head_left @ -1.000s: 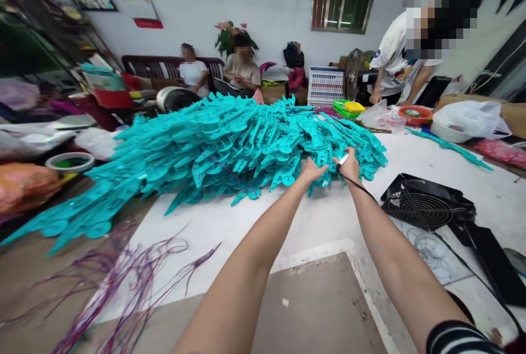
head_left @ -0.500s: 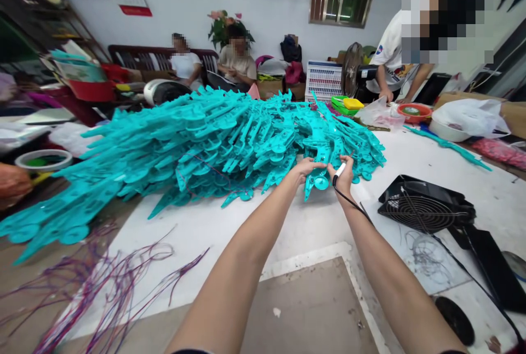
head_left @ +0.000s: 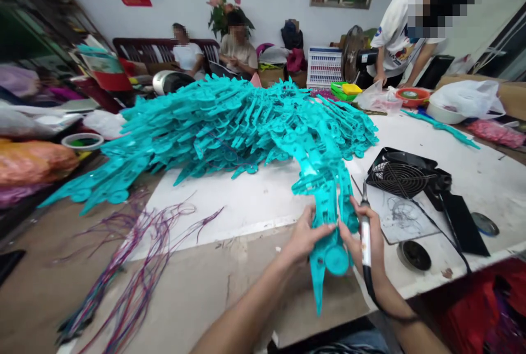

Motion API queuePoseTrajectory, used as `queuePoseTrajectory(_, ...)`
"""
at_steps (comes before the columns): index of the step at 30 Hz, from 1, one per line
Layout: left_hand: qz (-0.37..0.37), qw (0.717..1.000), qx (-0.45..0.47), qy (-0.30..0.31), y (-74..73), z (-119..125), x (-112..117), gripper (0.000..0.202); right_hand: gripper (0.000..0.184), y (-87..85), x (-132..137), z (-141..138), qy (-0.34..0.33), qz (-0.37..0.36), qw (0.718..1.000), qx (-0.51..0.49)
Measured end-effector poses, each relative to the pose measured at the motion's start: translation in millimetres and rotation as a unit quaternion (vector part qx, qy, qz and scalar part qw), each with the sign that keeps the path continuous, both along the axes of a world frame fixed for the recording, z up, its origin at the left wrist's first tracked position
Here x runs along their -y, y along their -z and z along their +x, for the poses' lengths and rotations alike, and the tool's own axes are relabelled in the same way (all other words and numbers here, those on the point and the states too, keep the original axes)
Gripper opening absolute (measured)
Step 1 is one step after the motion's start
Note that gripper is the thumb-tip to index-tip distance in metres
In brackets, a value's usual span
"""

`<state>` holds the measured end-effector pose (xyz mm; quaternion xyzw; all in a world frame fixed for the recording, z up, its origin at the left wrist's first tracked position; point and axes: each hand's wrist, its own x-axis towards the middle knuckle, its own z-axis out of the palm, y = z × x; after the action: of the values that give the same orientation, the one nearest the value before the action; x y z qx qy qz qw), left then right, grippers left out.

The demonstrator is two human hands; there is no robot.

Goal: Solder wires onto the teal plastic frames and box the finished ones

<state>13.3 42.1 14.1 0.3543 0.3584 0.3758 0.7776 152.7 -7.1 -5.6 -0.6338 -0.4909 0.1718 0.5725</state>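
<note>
Left hand [head_left: 302, 239] grasps long, jagged teal plastic pieces [head_left: 326, 206]; right hand [head_left: 378, 244] grips them too, plus slim white-handled, metal-tipped soldering iron [head_left: 365, 241]. Pieces between hands, in front of heaped teal plastic pile [head_left: 222, 124].

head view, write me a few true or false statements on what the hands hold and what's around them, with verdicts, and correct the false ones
1. The left hand and right hand both hold turquoise parts. True.
2. The right hand also holds a pen-shaped tool. True.
3. The black fan lies to the left of the left hand. False: it lies to the right, beyond the right hand.
4. The threads are wound around the right hand. False: they lie loose to the left of both hands.
5. A person in a white top leans forward at the far right. True.
</note>
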Motion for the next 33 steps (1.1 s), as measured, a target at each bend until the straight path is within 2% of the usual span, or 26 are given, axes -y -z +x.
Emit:
queuePoseTrajectory(3, -0.036, 0.997, -0.069, -0.017, 13.0, -25, 74, 0.068, 0.034, 13.5, 64, 3, -0.011, -0.025, 0.999, 0.019)
queuePoseTrajectory(6, -0.053, 0.986, -0.151, -0.046, 25.1, -55, 115, 0.069, 0.032, 26.6, 95, 8, -0.012, -0.036, 0.998, 0.049)
queuePoseTrajectory(9, -0.024, 0.968, -0.236, -0.078, 32.2, -77, 126, 0.055, 0.031, 38.0, 101, 11, -0.039, -0.047, 0.991, 0.118)
queuePoseTrajectory(11, -0.014, 0.959, -0.268, -0.092, 32.9, -83, 124, 0.048, 0.031, 43.3, 98, 8, -0.062, -0.051, 0.984, 0.161)
queuePoseTrajectory(14, -0.006, 0.960, -0.267, -0.088, 27.1, -83, 114, 0.051, 0.028, 41.8, 89, -3, -0.114, -0.049, 0.970, 0.210)
queuePoseTrajectory(16, 0.007, 0.968, -0.243, -0.063, 20.0, -83, 108, 0.056, 0.026, 32.5, 76, -9, -0.171, -0.056, 0.954, 0.241)
queuePoseTrajectory(18, 0.011, 0.975, -0.218, -0.035, 12.5, -88, 103, 0.058, 0.025, 18.5, 55, -8, -0.186, -0.064, 0.945, 0.263)
queuePoseTrajectory(20, 0.008, 0.975, -0.222, -0.025, 7.5, -100, 100, 0.059, 0.030, 4.3, 19, 0, -0.126, -0.060, 0.954, 0.265)
queuePoseTrajectory(22, 0.010, 0.969, -0.245, -0.032, 7.8, -118, 100, 0.058, 0.037, -5.4, -27, 13, -0.045, -0.057, 0.967, 0.244)
queuePoseTrajectory(25, 0.052, 0.948, -0.314, -0.031, 19.7, -152, 103, 0.058, 0.042, -5.8, -102, 30, 0.013, -0.096, 0.977, 0.192)
queuePoseTrajectory(27, 0.107, 0.905, -0.411, -0.039, 31.2, -170, 107, 0.063, 0.045, 1.0, -140, 35, 0.045, -0.137, 0.980, 0.134)
queuePoseTrajectory(29, 0.184, 0.821, -0.533, -0.085, 39.5, -177, 111, 0.069, 0.043, 8.0, -163, 35, 0.066, -0.153, 0.981, 0.100)
queuePoseTrajectory(31, 0.290, 0.722, -0.612, -0.141, 42.3, -168, 114, 0.064, 0.037, 10.6, -170, 32, 0.086, -0.143, 0.982, 0.089)
queuePoseTrajectory(32, 0.352, 0.683, -0.623, -0.149, 42.4, -157, 115, 0.059, 0.036, 9.7, -167, 31, 0.097, -0.134, 0.982, 0.089)
queuePoseTrajectory(33, 0.412, 0.655, -0.617, -0.139, 42.5, -142, 116, 0.053, 0.036, 7.4, -161, 31, 0.107, -0.120, 0.982, 0.097)
